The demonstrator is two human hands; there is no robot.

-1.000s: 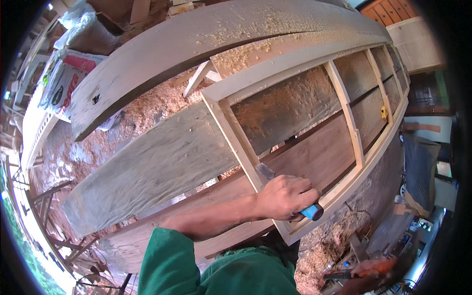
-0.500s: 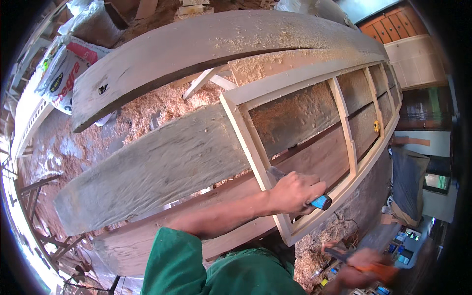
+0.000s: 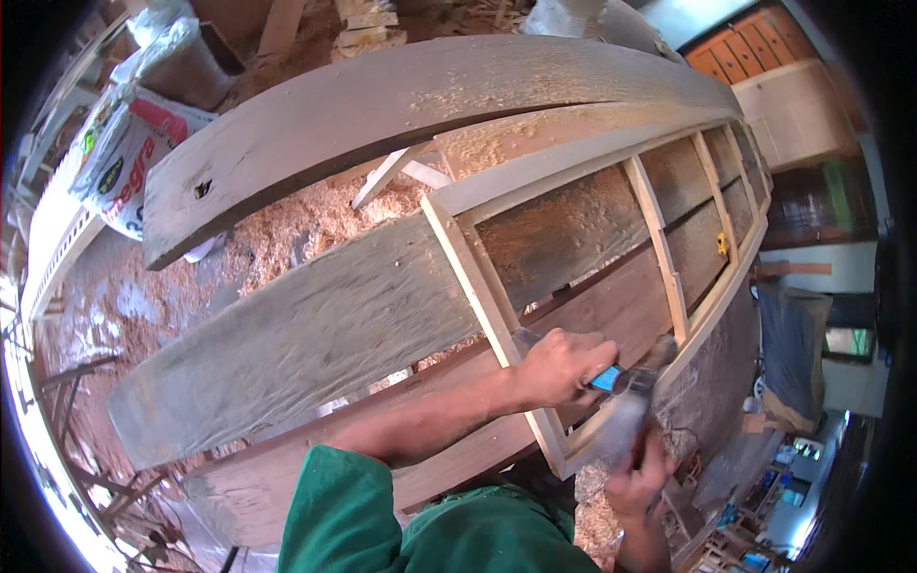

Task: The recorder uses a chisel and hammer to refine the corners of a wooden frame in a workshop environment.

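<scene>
A chisel with a blue-and-black handle [image 3: 605, 379] is in my left hand [image 3: 565, 371], which is closed round it. Its blade lies across the end bar of a pale wooden frame [image 3: 466, 279], though my fingers partly hide it. My right hand [image 3: 642, 479] grips a hammer [image 3: 630, 406] that is smeared by motion. The hammer's head is right by the butt of the chisel handle; whether they touch, I cannot tell. Several crosspieces divide the frame, which rests on thick rough planks [image 3: 296, 329].
A small yellow tool [image 3: 722, 245], perhaps a tape measure, sits at a far crosspiece. Another long plank [image 3: 315, 143] with shavings on it lies beyond the frame. Wood shavings [image 3: 287, 229] cover the floor. Filled sacks [image 3: 134, 158] stand at the left, and a dark cloth [image 3: 793, 353] hangs at the right.
My right hand has swung the hammer up and left, from the lower right to the chisel's butt end. My left hand keeps its hold on the chisel; the view has shifted slightly.
</scene>
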